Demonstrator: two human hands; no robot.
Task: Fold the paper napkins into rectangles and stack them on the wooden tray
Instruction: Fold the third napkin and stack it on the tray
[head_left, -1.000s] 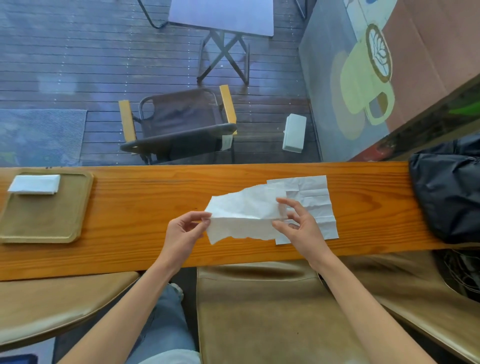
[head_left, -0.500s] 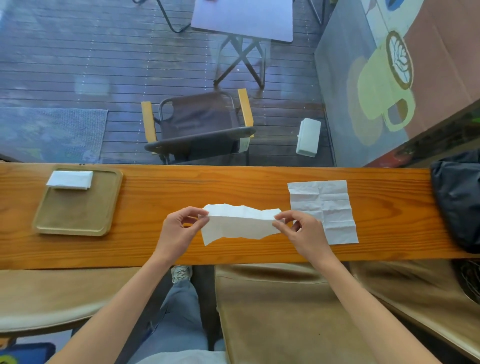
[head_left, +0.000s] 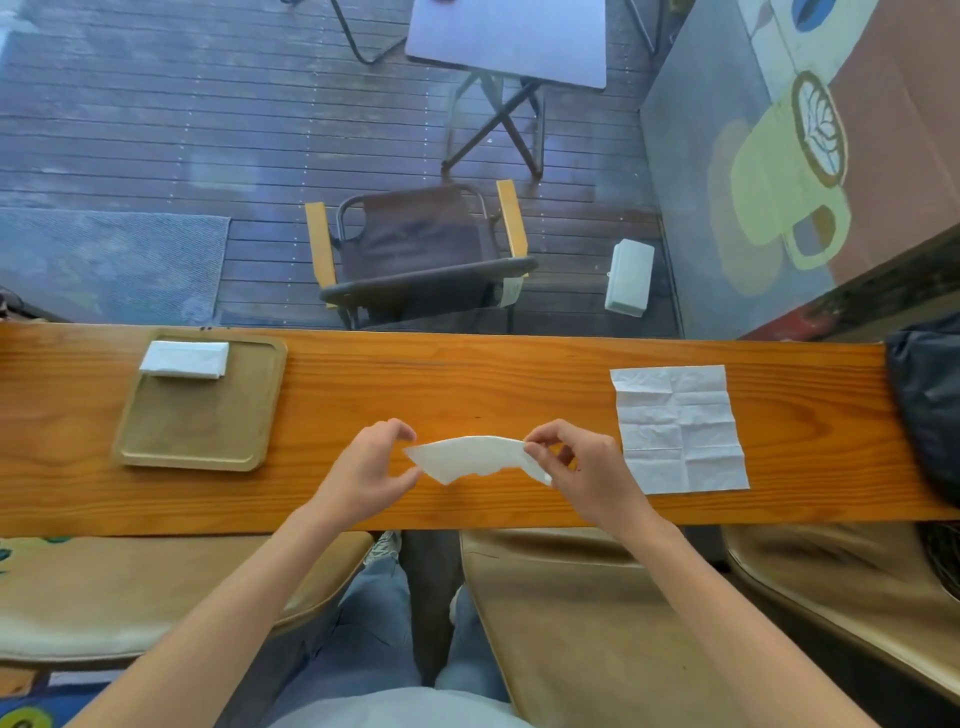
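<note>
While both hands hold it above the long orange wooden counter (head_left: 467, 379), the crumpled white paper napkin (head_left: 470, 457) runs with its long axis left to right, its ragged edge toward the person. The left hand (head_left: 366, 470) pinches its left end between thumb and fingers; the right hand (head_left: 584, 467) pinches its right end likewise. A creased unfolded white napkin (head_left: 678, 428) lies flat well to the right. One folded white napkin rectangle (head_left: 184, 358) rests in the far left corner of the square wooden tray (head_left: 197, 441).
</note>
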